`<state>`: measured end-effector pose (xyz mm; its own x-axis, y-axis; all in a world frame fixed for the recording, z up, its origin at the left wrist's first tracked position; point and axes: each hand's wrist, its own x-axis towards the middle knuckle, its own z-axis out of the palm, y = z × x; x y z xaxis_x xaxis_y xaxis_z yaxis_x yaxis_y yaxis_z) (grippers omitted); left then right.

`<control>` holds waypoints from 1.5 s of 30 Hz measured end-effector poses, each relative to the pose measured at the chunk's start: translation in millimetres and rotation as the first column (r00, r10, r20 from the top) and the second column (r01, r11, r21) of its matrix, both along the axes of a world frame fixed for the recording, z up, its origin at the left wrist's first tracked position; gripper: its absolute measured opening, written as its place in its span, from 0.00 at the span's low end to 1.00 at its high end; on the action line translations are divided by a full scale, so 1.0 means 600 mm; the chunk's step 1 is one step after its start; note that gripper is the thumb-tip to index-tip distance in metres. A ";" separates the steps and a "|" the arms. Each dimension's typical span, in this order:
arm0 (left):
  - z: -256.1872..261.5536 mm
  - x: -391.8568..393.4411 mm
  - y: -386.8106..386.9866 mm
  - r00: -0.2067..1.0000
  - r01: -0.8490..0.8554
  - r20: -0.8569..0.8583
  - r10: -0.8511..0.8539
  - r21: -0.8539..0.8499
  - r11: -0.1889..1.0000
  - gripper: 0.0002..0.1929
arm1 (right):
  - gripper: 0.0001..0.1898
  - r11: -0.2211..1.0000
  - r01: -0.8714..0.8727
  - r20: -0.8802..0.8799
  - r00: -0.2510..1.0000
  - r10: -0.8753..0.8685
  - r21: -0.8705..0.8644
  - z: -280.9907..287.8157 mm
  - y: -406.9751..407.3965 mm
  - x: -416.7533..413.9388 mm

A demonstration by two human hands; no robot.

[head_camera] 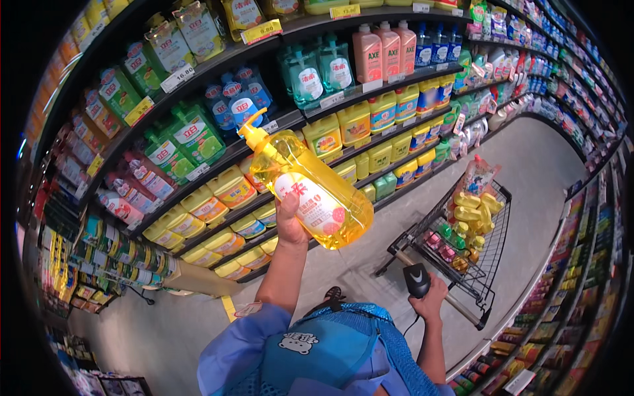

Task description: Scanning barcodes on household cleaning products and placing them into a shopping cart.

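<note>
My left hand grips a large clear pump bottle of yellow dish liquid, held up tilted before the shelves. The thumb lies on its white label, and the yellow pump head points up and left. Low on the right, my right hand is closed around a black handheld barcode scanner with a cable hanging from it. That hand is at the push handle of a black wire shopping cart; whether it touches the handle I cannot tell.
Ahead, dark shelves carry pump bottles and yellow jugs. The cart holds yellow bottles, green-capped bottles and a clear bag. More stocked shelving curves along the right. A cardboard-coloured display base stands left on the grey floor.
</note>
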<state>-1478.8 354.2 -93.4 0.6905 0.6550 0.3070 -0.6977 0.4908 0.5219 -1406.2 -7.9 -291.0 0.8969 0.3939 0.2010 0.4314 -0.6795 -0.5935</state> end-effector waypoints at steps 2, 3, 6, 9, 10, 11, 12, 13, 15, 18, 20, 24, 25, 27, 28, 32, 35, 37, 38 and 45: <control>-0.005 -0.001 0.035 1.000 0.014 -0.015 -0.014 -0.001 1.000 0.32 | 0.38 1.000 0.020 -0.008 1.000 -0.020 0.021 0.009 0.018 -0.017; -0.007 -0.001 0.048 0.999 0.024 -0.023 -0.025 -0.018 1.000 0.32 | 0.38 1.000 0.031 -0.016 0.999 -0.031 0.004 0.003 0.022 -0.024; -0.013 -0.003 0.084 0.999 0.042 -0.019 -0.042 -0.033 0.999 0.33 | 0.35 0.996 0.064 0.071 0.995 -0.068 0.054 -0.007 0.039 -0.038; -0.016 -0.012 0.105 0.993 0.111 0.036 -0.110 -0.046 0.993 0.36 | 0.33 0.993 0.095 0.034 0.995 -0.098 0.069 -0.003 0.057 -0.057; -0.019 -0.010 0.115 0.993 0.118 0.025 -0.117 -0.037 0.992 0.41 | 0.32 0.994 0.098 -0.002 0.995 -0.098 0.056 0.004 0.064 -0.063; -0.018 -0.009 0.120 0.992 0.127 0.025 -0.126 -0.043 0.991 0.41 | 0.32 0.993 0.106 -0.003 0.994 -0.106 0.051 0.002 0.067 -0.070; -0.006 -0.005 0.119 0.978 0.196 0.082 -0.193 -0.022 0.980 0.43 | 0.31 0.992 0.115 0.043 0.992 -0.117 0.055 -0.005 0.069 -0.076; 0.000 0.000 0.121 0.956 0.262 0.138 -0.260 0.004 0.965 0.45 | 0.31 0.991 0.123 0.087 0.988 -0.128 0.060 -0.012 0.070 -0.081; -0.011 0.010 0.138 0.891 0.386 0.239 -0.386 0.049 0.921 0.48 | 0.31 0.991 0.121 0.077 0.989 -0.125 0.055 -0.020 0.070 -0.088; 0.004 0.029 0.143 0.704 0.582 0.413 -0.578 0.132 0.803 0.54 | 0.32 0.993 0.100 0.066 0.992 -0.104 0.061 -0.025 0.072 -0.098; 0.009 0.050 0.137 0.573 0.686 0.516 -0.637 0.123 0.717 0.52 | 0.31 0.993 0.078 0.021 0.997 -0.080 0.094 -0.033 0.068 -0.100; 0.042 0.067 0.098 0.322 0.847 0.677 -0.662 0.107 0.521 0.38 | 0.28 0.840 0.292 -0.344 0.929 -0.136 0.457 -0.031 0.060 -0.118; 0.043 0.076 0.091 0.278 0.867 0.705 -0.652 0.108 0.487 0.37 | 0.26 0.795 0.337 -0.469 0.880 -0.075 0.505 -0.001 0.062 -0.124; 0.051 0.087 0.073 0.274 0.883 0.700 -0.660 0.090 0.462 0.36 | 0.23 0.806 0.229 -0.327 0.944 -0.046 0.546 0.012 0.060 -0.121; 0.052 0.086 0.069 0.234 0.887 0.718 -0.656 0.119 0.447 0.36 | 0.22 0.837 0.209 -0.441 0.897 0.042 0.506 0.072 0.070 -0.124; 0.055 0.092 0.028 0.183 0.893 0.743 -0.644 0.148 0.425 0.36 | 0.33 0.770 0.126 -0.446 0.867 0.221 0.626 0.175 0.090 -0.133; 0.054 0.102 0.004 0.160 0.898 0.745 -0.648 0.162 0.408 0.36 | 0.34 0.727 -0.076 -0.326 0.859 0.396 0.683 0.264 0.110 -0.150; 0.053 0.102 -0.005 0.133 0.908 0.743 -0.655 0.174 0.382 0.36 | 0.45 0.688 -0.194 -0.271 0.818 0.507 0.700 0.306 0.115 -0.149; 0.053 0.102 -0.010 0.144 0.904 0.741 -0.656 0.172 0.392 0.37 | 0.45 0.705 -0.292 -0.201 0.826 0.527 0.647 0.313 0.118 -0.145; 0.052 0.085 -0.041 0.149 0.915 0.783 -0.604 0.123 0.385 0.32 | 0.40 0.625 -0.134 -0.380 0.690 0.616 0.770 0.355 0.146 -0.130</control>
